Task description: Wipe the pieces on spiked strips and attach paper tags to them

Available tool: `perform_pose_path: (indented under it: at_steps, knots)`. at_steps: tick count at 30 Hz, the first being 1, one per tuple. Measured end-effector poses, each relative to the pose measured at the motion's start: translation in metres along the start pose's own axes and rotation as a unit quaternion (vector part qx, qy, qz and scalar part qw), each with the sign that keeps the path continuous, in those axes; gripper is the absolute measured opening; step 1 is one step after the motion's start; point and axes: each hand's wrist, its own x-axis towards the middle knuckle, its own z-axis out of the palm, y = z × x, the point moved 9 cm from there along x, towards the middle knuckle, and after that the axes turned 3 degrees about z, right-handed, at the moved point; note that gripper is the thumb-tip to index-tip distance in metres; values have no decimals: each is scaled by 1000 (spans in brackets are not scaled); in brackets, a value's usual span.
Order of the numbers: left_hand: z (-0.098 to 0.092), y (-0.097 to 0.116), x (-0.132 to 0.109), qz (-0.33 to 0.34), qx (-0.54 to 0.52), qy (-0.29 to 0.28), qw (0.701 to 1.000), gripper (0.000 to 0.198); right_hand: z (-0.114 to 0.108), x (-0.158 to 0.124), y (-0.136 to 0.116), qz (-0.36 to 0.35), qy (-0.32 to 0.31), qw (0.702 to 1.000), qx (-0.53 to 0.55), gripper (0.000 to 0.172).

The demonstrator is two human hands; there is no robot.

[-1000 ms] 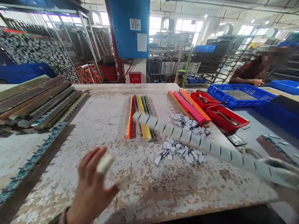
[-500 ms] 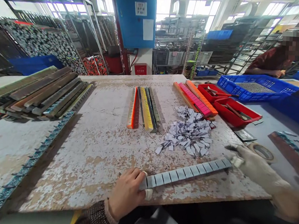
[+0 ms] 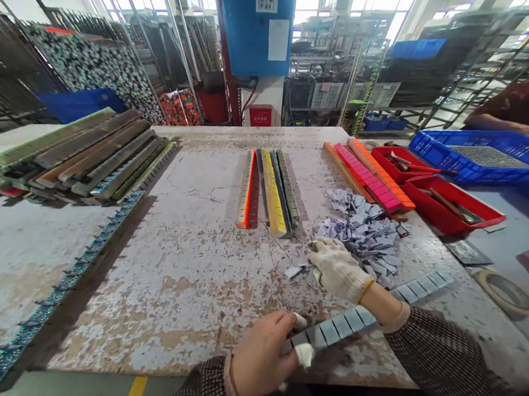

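Note:
My left hand (image 3: 264, 356), with white wrapping on its thumb and a fingertip, grips the near-left end of a pale grey strip (image 3: 341, 326) crossed by dark slits. The strip lies slanted along the table's front edge. Above it, my right hand (image 3: 338, 271) in a white knitted glove has curled fingers at the left side of a pile of small white-grey paper-like pieces (image 3: 365, 228). What those fingers hold, if anything, is hidden. A few loose pieces (image 3: 296, 271) lie just left of the glove. My right forearm crosses over the strip's middle.
Slotted coloured bars (image 3: 271, 192) lie mid-table, with pink and orange bars (image 3: 373, 178) behind the pile. Many bars (image 3: 92, 151) are stacked left, near a glittery toothed strip (image 3: 71, 276). Red trays (image 3: 452, 203), a tape roll (image 3: 505, 291) and a blue crate (image 3: 482, 157) stand right; a person sits beyond.
My right hand has moved left from the strip's far end to the paper-like pieces. My left hand still holds the strip's near end. The view has shifted slightly.

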Motion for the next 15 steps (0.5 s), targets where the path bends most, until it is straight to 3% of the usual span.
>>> perform_pose_path:
  at_steps: [3, 7, 11, 15]
  knots:
    - [-27, -9, 19, -22, 55, 24, 998, 11, 5, -13, 1, -9, 2, 1000, 8, 18]
    - [-51, -11, 58, -12, 110, 44, 993, 15, 6, -33, 13, 8, 38, 999, 21, 14]
    - [-45, -3, 91, 16, 93, 29, 995, 23, 1, -46, 23, 30, 84, 995, 47, 18]
    - [-34, 7, 101, 27, 44, 34, 998, 23, -15, -57, 26, 50, 133, 987, 78, 20]
